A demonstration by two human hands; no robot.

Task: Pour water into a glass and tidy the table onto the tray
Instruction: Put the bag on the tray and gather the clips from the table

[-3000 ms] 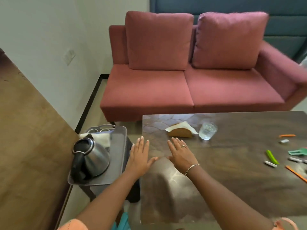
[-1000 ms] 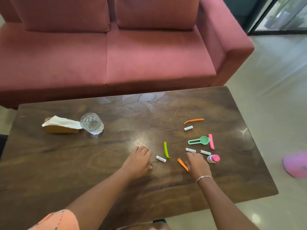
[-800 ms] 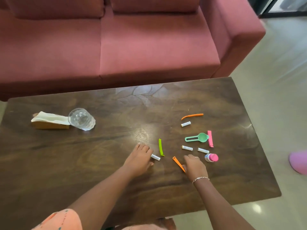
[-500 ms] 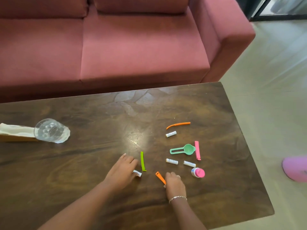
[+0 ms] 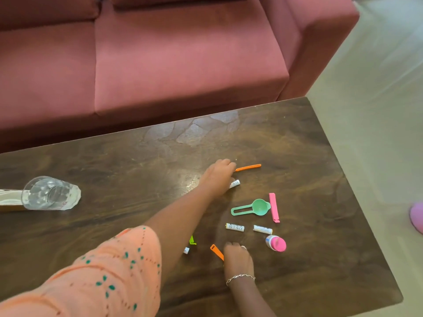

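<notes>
A clear glass stands at the left of the dark wooden table, next to a napkin holder. The tray is out of view. My left hand reaches across; its curled fingers touch the end of a thin orange strip and cover one end of a white battery. My right hand is closed on the near end of an orange clip. My left arm partly hides a green clip and another battery.
A green scoop, a pink clip, two batteries and a small pink-capped bottle lie between my hands. A red sofa runs behind the table. A pink object lies on the floor, right.
My left hand has left the battery by the green clip and stretched forward to the far orange strip and battery. My right hand has stayed on the orange clip. The view shifted right.
</notes>
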